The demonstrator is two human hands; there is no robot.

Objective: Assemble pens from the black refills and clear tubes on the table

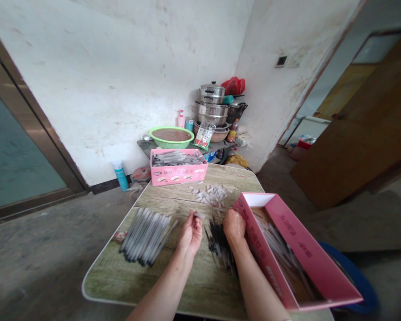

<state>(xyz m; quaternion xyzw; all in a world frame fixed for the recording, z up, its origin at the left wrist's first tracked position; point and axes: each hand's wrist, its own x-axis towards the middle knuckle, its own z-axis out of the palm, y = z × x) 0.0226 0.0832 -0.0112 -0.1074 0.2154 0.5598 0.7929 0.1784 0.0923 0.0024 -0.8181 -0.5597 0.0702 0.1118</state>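
My left hand [191, 234] is over the middle of the table, palm turned up and fingers curled. A small greyish piece shows at its fingertips, too small to name. My right hand [235, 225] is closed, back up, beside the long wall of the open pink box [321, 249]; what its fingers hold, if anything, is hidden. Partly under my right wrist lies a heap of thin black pen parts [218, 240]. Left of my left hand, clear pen barrels with dark ends [147, 236] lie side by side. Small whitish pieces [210, 195] are scattered beyond both hands.
Another pink box [178, 174], full of pen-like sticks, stands at the table's [103, 281] far end. Behind it a low stand bears a green basin [172, 143] and stacked pots [212, 107]. A blue round rim [354, 276] shows below the right box.
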